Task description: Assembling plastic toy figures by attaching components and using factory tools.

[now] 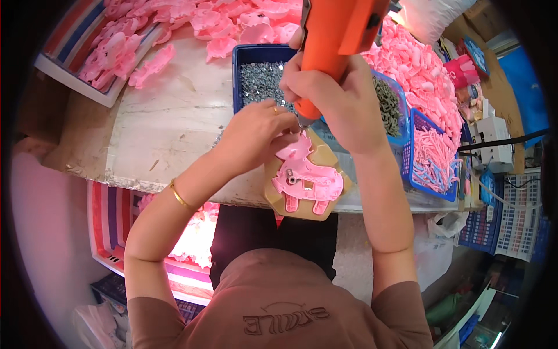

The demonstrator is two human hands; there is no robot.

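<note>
My right hand (349,107) is wrapped round an orange electric screwdriver (334,49), held upright with its bit pointing down. The bit meets the top end of a pink animal-shaped plastic shell (317,177). This shell lies in a tan holding block (302,215) at the table's front edge, its hollow side up, with a small round metal part (292,180) in it. Right by the bit, my left hand (256,134) has its fingertips pinched together at the shell's top end. Whatever they hold is too small or hidden to make out.
Behind my hands stands a blue bin (236,75) of small metal screws. To the right are a blue tub (401,131) of dark metal pieces and a blue basket (410,157) of pink and blue sticks. Pink shells (215,23) are heaped at the back.
</note>
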